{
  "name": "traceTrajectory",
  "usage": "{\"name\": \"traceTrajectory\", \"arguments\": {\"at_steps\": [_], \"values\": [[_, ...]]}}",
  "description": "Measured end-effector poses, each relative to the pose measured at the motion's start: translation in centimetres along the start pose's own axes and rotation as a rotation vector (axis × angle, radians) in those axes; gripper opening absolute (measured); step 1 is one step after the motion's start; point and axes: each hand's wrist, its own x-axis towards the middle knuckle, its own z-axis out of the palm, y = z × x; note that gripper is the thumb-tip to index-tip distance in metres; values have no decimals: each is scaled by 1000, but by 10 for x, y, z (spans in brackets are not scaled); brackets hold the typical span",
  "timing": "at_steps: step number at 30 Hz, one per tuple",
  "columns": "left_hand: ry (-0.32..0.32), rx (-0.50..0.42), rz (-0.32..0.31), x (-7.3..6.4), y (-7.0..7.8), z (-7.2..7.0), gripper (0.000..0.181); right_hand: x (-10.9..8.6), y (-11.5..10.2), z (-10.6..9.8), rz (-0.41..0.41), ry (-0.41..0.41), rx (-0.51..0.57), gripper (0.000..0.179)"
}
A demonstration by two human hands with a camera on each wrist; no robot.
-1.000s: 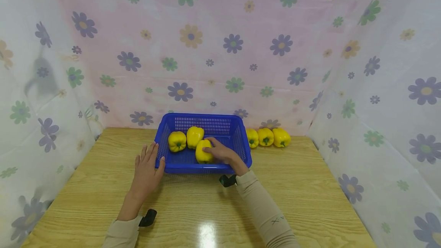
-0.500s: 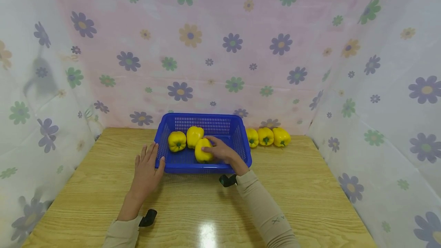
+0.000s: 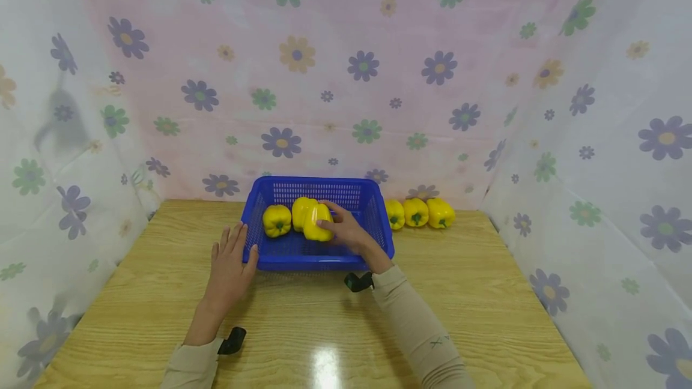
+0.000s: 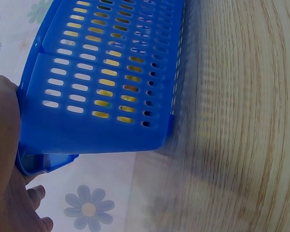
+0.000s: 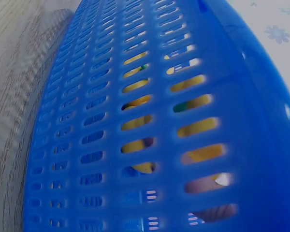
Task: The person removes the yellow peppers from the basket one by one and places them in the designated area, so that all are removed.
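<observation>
In the head view my right hand (image 3: 346, 230) grips a yellow bell pepper (image 3: 317, 223) over the blue plastic basket (image 3: 319, 262), thumb on the near side. Behind and left of it, one bell pepper (image 3: 300, 214) is partly covered by the held one. Another bell pepper (image 3: 277, 221) sits at the basket's left end with its green stem facing me. My left hand (image 3: 229, 263) rests with straight fingers along the basket's left rim. The left wrist view has this hand (image 4: 9, 159) beside the slotted basket wall (image 4: 92, 130). Through the slots in the right wrist view, yellow peppers show in pieces.
Outside the basket's right end, three yellow bell peppers (image 3: 416, 213) stand in a row on the wood-grain table (image 3: 303, 329). The leftmost is partly hidden by the basket. A flowered cloth (image 3: 330, 77) hangs behind the table and along both sides.
My right hand has lifted the gripped bell pepper up and slightly back, so it now overlaps the pepper behind it. My left hand has stayed at the basket's left rim.
</observation>
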Motion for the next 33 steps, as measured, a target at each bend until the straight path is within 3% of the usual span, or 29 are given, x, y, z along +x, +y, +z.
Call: {"name": "traceTrajectory", "arguments": {"at_steps": [13,23,33], "values": [[8,-1,6,1,0,0,62,-24,-10,-3,-122,-5,48,62],[6,-8,9,-1,0,0,63,-49,-20,-4,-201,-14,-25,61],[11,-8,12,0,0,0,63,-66,-23,-5,-224,0,-33,62]]}}
